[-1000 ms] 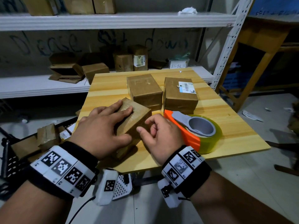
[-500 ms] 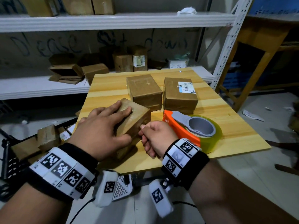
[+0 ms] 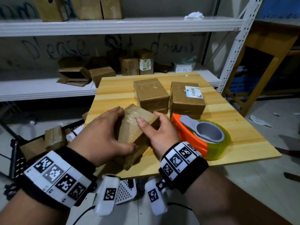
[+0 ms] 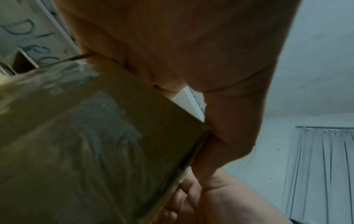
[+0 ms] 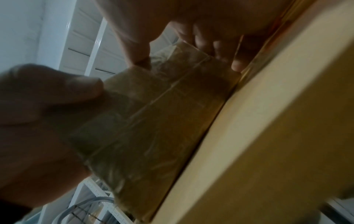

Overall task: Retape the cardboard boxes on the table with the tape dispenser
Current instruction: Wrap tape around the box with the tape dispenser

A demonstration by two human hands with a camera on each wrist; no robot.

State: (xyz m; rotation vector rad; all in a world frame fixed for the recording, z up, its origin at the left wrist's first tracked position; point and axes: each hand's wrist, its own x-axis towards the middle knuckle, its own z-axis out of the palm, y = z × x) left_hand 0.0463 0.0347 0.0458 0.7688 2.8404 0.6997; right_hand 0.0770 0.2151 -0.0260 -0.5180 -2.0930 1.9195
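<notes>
On the wooden surface [image 3: 227, 111], seen from your head, your left hand [image 3: 103, 133] and right hand [image 3: 159, 135] both grip a tilted small box [image 3: 134, 127], with the tape dispenser [image 3: 203, 135] just right of it. From your left wrist, fingers curl over the box's taped face; from your right wrist, thumb and fingers clasp its end against the surface edge.

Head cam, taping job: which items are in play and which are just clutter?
In play:
- tilted box, held by left hand and right hand
- plain box
- labelled box
- tape dispenser
- table

Clutter:
- shelf boxes
- flattened cardboard
- rag on top shelf
- boxes in floor basket
</notes>
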